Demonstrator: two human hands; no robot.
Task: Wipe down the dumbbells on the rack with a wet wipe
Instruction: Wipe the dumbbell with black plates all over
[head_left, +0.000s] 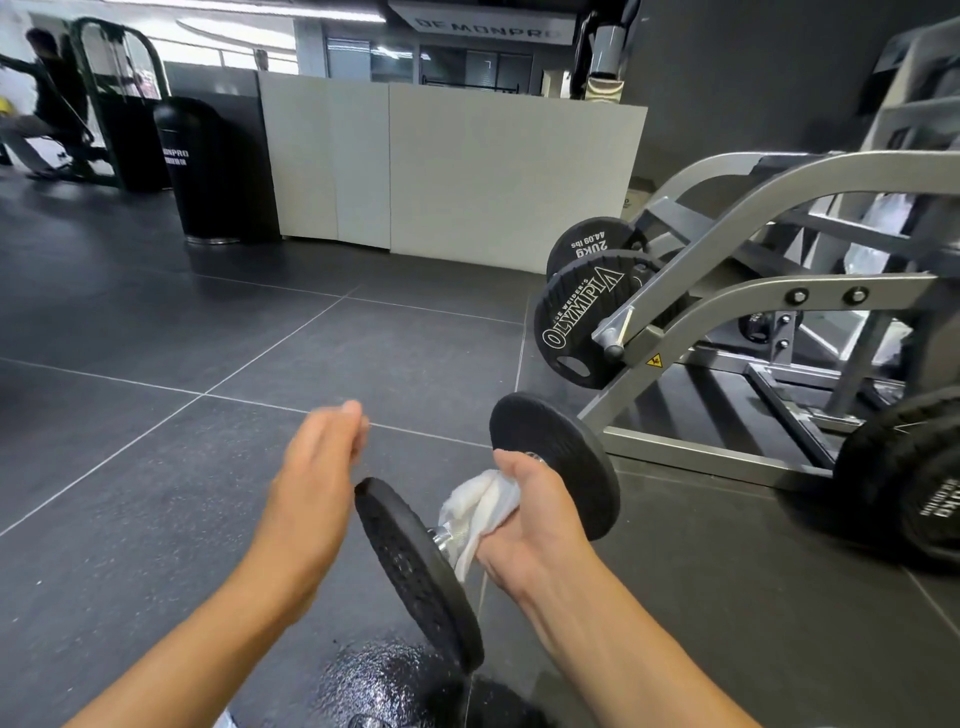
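Note:
A black dumbbell (415, 566) with two round plates and a chrome handle hangs in the air in front of me. My right hand (524, 519) grips its handle through a crumpled white wet wipe (480, 506), which hides most of the bar. My left hand (317, 483) is beside the near plate with straight fingers, blurred, apart from the dumbbell or barely at its edge. A thin stream of liquid drips from the wipe toward the floor.
A grey steel machine frame (727, 249) with black weight plates (587, 317) stands at the right. More black plates (904, 483) sit far right. A wet patch (379, 680) glistens on the dark tiled floor below. A black bin (200, 166) and white partition (452, 166) stand behind.

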